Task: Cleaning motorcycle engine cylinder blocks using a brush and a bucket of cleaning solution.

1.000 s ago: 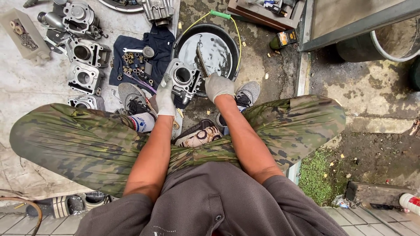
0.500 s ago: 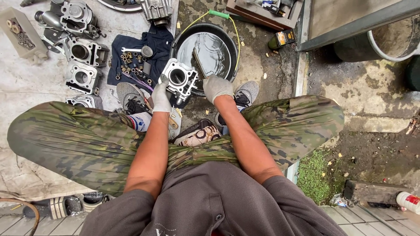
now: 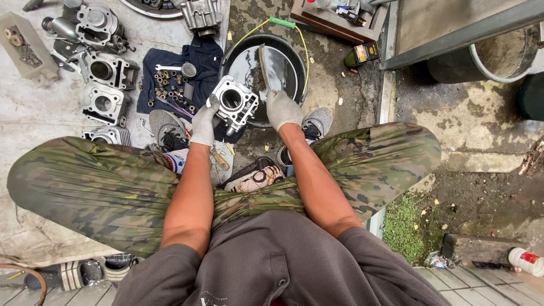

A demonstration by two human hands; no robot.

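Observation:
My left hand (image 3: pixel 204 123), in a grey glove, grips a silver engine cylinder block (image 3: pixel 233 102) with a round bore, held over the near edge of a black basin (image 3: pixel 294 62). My gloved right hand (image 3: pixel 281 107) holds a brush (image 3: pixel 264 69) whose bristle end reaches up over the liquid in the basin, just right of the block. I sit with camouflage-trousered knees spread wide.
Several engine cylinders and casings (image 3: pixel 105 85) lie on the concrete at left, beside a dark cloth (image 3: pixel 198 56) strewn with small bolts and a wrench. A small can (image 3: pixel 362 54) stands right of the basin. A metal tub (image 3: pixel 487 56) sits at far right.
My left hand has lifted the cylinder block slightly and turned it toward the basin. My right hand has shifted up with the brush beside the block.

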